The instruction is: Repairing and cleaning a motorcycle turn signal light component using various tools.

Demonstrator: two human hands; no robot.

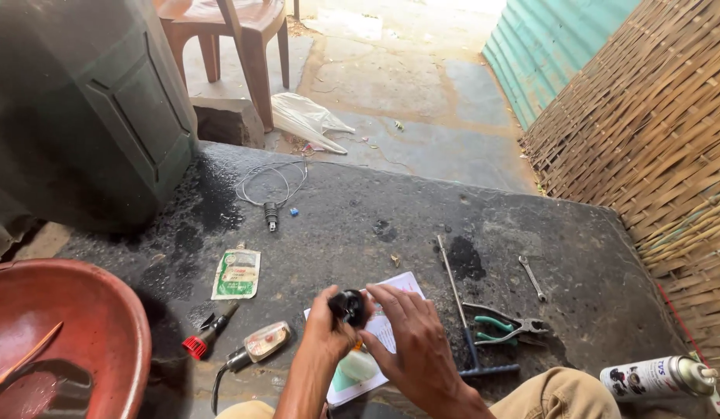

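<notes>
Both hands [375,330] cupping, seemingly, black part [349,306]

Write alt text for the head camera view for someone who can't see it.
Two bare hands, left hand and right hand, grip a small round black part over a white printed sheet on a dark stained concrete slab. Green-handled pliers and a small steel spanner lie nearby.

pliers [503,327] right of hands [375,330], basin [104,326] far left
</notes>
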